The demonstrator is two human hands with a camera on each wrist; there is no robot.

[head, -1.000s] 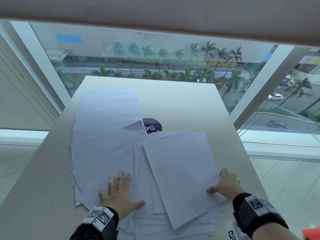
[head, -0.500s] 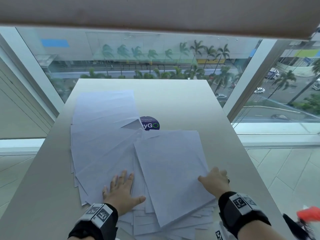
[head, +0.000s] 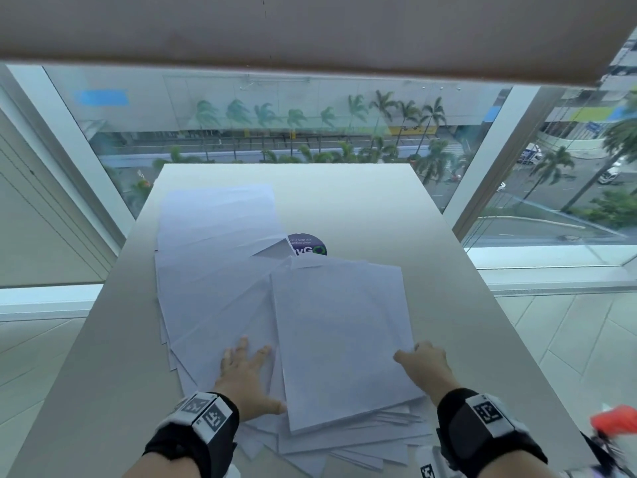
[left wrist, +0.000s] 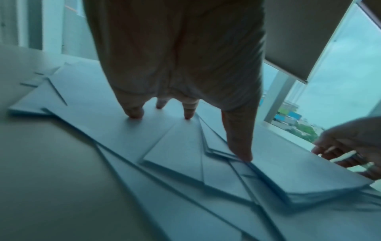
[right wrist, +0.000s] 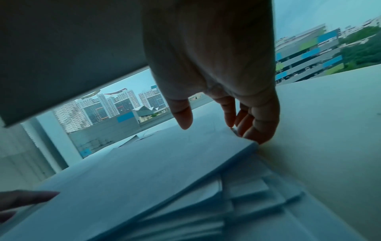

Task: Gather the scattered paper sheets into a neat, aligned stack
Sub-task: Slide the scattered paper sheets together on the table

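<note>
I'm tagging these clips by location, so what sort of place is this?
Probably an upper-floor office or shared workspace: a plain white table set against floor-to-ceiling windows, a roller blind overhead, and a street with cars and palm trees far below.

Left hand [left wrist: 177, 53] fingers spread on fanned paper sheets [left wrist: 128, 130] — right hand [left wrist: 354, 143], apparently, at edge

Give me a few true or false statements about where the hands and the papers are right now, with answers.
1. The left hand lies flat on the spread sheets. True.
2. The right hand is lifted clear of the papers. False: it is at the right edge of the top bundle.
3. All sheets are squared up. False: many are fanned out.
4. A round sticker is partly covered by paper. True.
</note>
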